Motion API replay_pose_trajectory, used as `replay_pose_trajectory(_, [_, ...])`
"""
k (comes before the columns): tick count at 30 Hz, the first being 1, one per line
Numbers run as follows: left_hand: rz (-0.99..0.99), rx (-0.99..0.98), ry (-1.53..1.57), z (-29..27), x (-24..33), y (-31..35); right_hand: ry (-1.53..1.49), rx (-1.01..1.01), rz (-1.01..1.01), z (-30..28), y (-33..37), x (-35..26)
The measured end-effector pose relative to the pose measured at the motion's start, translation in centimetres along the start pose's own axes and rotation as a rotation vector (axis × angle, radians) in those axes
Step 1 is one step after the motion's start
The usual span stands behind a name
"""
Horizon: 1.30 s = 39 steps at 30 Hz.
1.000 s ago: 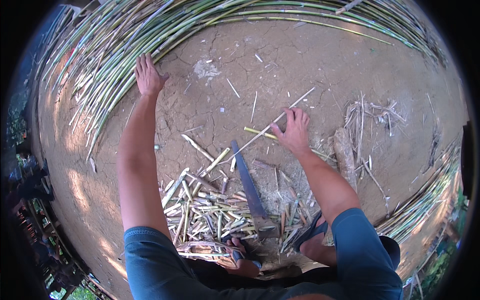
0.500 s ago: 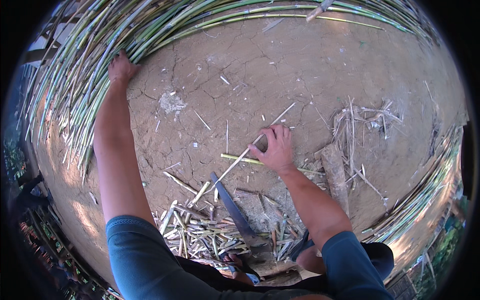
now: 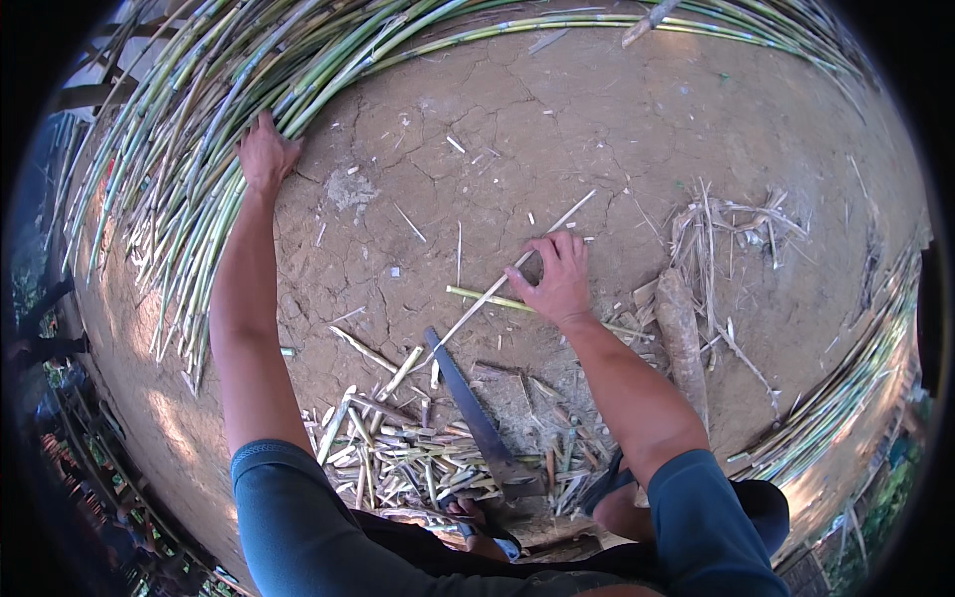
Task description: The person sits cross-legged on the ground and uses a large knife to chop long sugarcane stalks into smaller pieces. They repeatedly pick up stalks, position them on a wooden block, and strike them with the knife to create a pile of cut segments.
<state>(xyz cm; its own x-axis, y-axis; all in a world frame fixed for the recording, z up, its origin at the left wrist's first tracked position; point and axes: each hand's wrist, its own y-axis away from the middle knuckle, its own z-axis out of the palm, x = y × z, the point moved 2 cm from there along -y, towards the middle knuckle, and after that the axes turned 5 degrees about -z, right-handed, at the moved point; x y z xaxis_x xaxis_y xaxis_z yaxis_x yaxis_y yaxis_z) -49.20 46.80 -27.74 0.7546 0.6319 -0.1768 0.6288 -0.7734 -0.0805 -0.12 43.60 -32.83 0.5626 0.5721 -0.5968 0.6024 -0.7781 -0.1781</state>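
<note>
At the edge of a large heap of long green and yellow jointed canes [image 3: 189, 199], my left hand [image 3: 267, 154] reaches out at the upper left. Its fingers curl round a cane there, and the fingertips are partly hidden. My right hand [image 3: 559, 274] is low over the ground near the middle, thumb and fingers closed on a thin pale stick [image 3: 461, 323] that lies slantwise. Under this stick a short green cane piece [image 3: 497, 299] crosses. A handsaw [image 3: 468, 408] with a dark blade lies on the ground, its wide end toward me.
Many short cut cane pieces [image 3: 398, 458] are piled close to me. To the right are a thick piece of wood [image 3: 680, 323] and a tangle of dry fibres [image 3: 726, 229]. Another cane bundle [image 3: 846, 383] lies at the far right, and a wooden stick [image 3: 649, 22] at the top.
My left hand has shifted slightly to the right along the heap's edge, and the canes beside it have moved. My right hand stays on the thin stick. The whole view has shifted a little.
</note>
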Motion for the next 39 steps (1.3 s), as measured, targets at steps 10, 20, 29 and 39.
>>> replay_pose_trajectory(10, [-0.001,-0.101,0.002,-1.1,-0.3,-0.8,0.008,0.019,-0.012,-0.1,0.3,-0.1])
replay_pose_trajectory(20, [0.019,-0.163,-0.036,-7.0,1.2,2.9,0.005,0.005,0.001,-0.1,0.3,0.4])
replay_pose_trajectory(29, [-0.096,0.198,-0.076,-1.4,2.9,6.0,-0.030,-0.014,0.010,-0.4,0.3,0.2])
replay_pose_trajectory(39, [-0.031,0.126,-0.082,0.8,3.2,7.8,-0.025,0.065,-0.034,-0.2,0.7,0.8])
